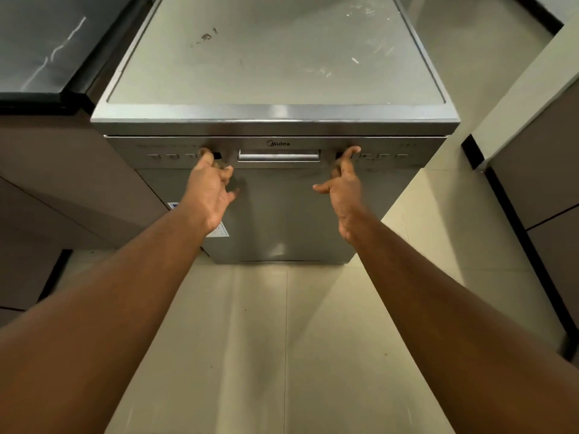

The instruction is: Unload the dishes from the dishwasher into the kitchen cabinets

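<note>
A free-standing stainless-steel dishwasher (275, 214) fills the middle of the head view, its door closed and a recessed handle (279, 156) in the centre of the control panel. My left hand (210, 189) is held out at the panel just left of the handle, fingers loosely curled, one fingertip at the buttons. My right hand (343, 186) is at the panel just right of the handle, fingers spread, index fingertip on the panel. Neither hand holds anything. No dishes are visible.
The dishwasher's flat top (275, 57) is scuffed. A dark marble counter (37, 48) over brown cabinets (62, 183) stands to the left. More brown cabinet fronts (545, 183) line the right. Pale floor tiles (282, 339) lie in front.
</note>
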